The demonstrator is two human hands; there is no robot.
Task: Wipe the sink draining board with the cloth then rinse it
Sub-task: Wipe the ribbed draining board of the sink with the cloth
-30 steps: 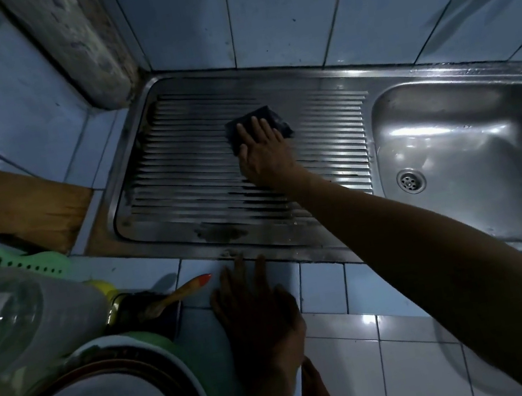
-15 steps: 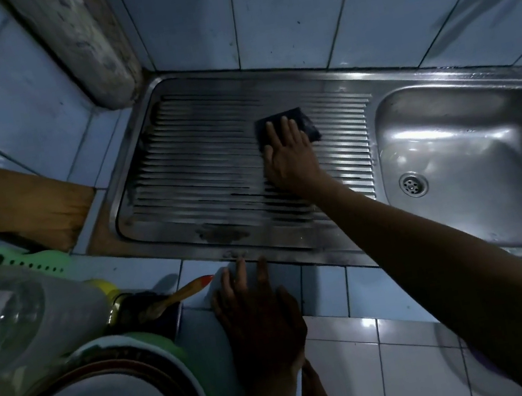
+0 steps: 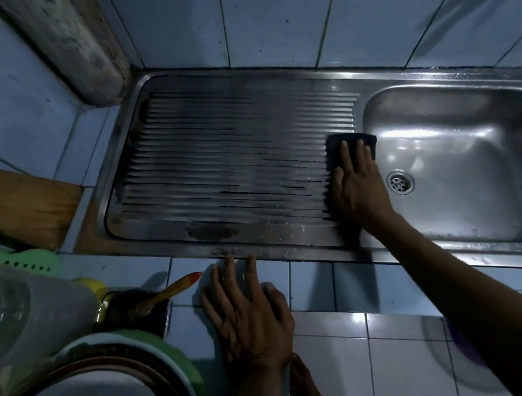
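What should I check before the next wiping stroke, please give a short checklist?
1. Right hand presses flat on the dark cloth: ok.
2. Cloth lies at the draining board's basin end: ok.
3. Left hand rests flat on the tiled counter, off the board: ok.
4. Board fully clean: not ok, dark patch near the front edge.
5. Basin drain uncovered for rinsing: ok.
6. Tap running: cannot tell.

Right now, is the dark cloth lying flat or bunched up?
Flat: the dark cloth lies spread at the ribbed steel draining board's basin-side edge, under the right hand's straight fingers.
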